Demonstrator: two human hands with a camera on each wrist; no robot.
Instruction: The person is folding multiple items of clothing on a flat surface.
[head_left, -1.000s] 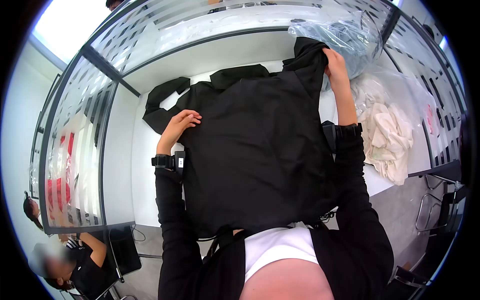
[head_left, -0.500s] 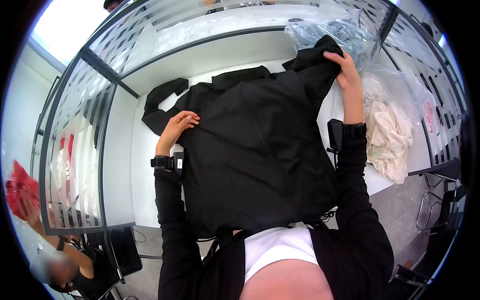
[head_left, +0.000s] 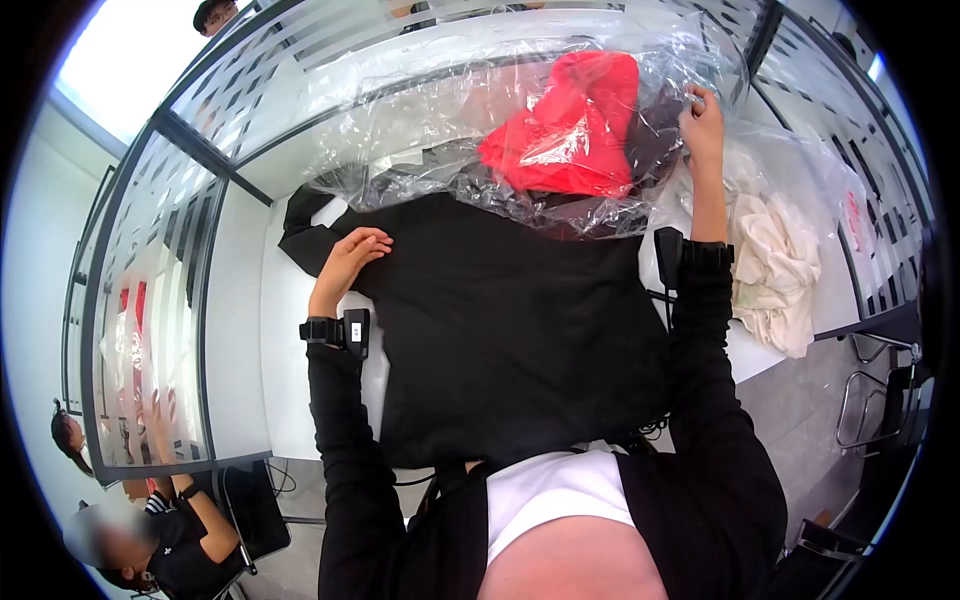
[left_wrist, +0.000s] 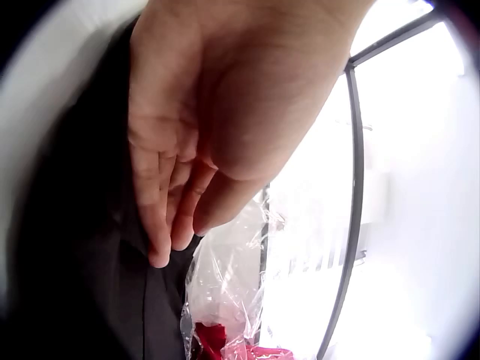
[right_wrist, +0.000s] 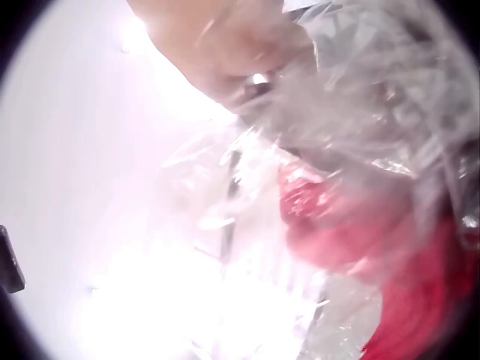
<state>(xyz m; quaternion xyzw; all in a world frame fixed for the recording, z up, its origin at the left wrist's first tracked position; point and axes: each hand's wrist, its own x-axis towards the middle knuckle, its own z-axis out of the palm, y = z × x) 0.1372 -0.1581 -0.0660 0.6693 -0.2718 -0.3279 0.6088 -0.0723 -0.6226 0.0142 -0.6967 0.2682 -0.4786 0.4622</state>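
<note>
Now left hand rests on black garment.

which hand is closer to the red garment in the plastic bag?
Right. The right hand is up against the plastic bag at its right edge, just beside the red garment. The left hand rests on the black garment, lower left of the bag.

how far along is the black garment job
Done: the black garment lies spread on the white table. In hand: left hand rests on it, right hand grips its far corner beside the bagged red cloth. Left: no fold shows yet; a sleeve is splayed out.
</note>
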